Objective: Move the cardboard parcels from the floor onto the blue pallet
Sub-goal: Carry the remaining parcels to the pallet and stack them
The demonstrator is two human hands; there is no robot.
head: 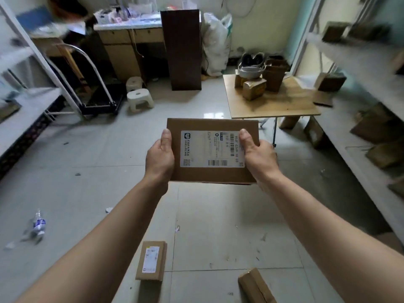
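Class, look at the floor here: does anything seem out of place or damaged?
A plastic bottle lies on its side on the floor at left, like litter. The bottom-right parcel shows a dark crease or split along its top.

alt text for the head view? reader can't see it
The left hand and right hand hold a labelled cardboard parcel by its sides, above a tiled floor. Two other parcels lie on the floor below; a low table with boxes stands ahead right.
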